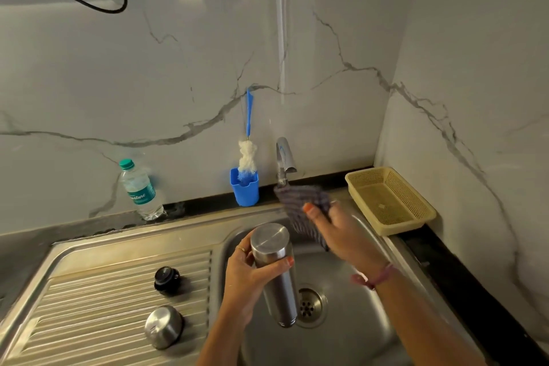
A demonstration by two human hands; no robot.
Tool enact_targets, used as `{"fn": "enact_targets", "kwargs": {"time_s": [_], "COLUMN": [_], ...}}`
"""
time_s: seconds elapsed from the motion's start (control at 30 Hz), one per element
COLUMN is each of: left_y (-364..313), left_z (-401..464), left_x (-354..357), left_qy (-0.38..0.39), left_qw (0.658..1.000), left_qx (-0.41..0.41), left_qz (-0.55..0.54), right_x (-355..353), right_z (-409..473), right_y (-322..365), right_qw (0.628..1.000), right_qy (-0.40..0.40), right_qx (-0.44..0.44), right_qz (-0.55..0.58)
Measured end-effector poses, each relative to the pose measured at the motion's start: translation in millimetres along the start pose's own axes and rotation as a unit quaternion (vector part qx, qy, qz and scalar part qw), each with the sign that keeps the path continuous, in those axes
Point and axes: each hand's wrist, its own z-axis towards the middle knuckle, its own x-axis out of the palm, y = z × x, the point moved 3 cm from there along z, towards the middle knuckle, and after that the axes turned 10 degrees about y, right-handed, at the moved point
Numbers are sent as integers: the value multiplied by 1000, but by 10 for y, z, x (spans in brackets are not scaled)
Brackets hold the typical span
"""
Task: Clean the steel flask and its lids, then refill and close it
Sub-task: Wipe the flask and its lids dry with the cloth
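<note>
Here, the head view looks down on a stainless steel sink set in a dark table. The left hand reaches in from below, its fingers curled round the steel flask, thumb across the front. The flask is a smooth brushed-metal cylinder, held upside down and tilted over the basin, its flat base toward the camera and its mouth near the round drain.

The right hand stretches forward across the basin, wrist wearing a pink thread band. Its thumb and fingers pinch a grey ribbed cloth, which hangs blurred just below the short metal tap.

On the ridged draining board to the left sit two lids, well apart from the flask: a black knobbed inner lid and a domed steel cap.

Against the veined marble wall stand a clear plastic water bottle with a green cap, and a blue cup holding a blue-handled bottle brush with white bristles. A beige perforated plastic basket rests on the right.
</note>
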Motion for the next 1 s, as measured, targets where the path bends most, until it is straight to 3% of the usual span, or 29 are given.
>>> {"fn": "enact_targets", "kwargs": {"time_s": [0.1, 0.27, 0.5, 0.63, 0.77, 0.93, 1.0], "left_y": [-13, 7, 65, 23, -19, 49, 60], "left_z": [-5, -10, 9, 32, 69, 96, 85], "left_x": [-20, -66, -137, -120, -58, -76, -117], "left_qy": [20, 27, -6, 18, 44, 11, 3], "left_qw": [1000, 999, 1000, 1000, 999, 1000, 999], "left_qx": [-1, -13, -14, -4, -8, -16, -9], "left_qz": [13, 26, 2, 7, 8, -18, -31], "right_x": [315, 479, 507, 396, 387, 539, 538], "right_z": [36, 101, -142, -206, 16, 79, -4], "right_y": [153, 90, -11, -165, -97, 41, -19], "right_qw": [967, 930, 938, 966, 982, 928, 915], "right_qy": [109, 128, 174, 130, 80, 132, 145], "right_qx": [-91, -141, -189, -170, -104, -189, -226], "right_qz": [-211, -314, -233, -143, -135, -291, -299]}}
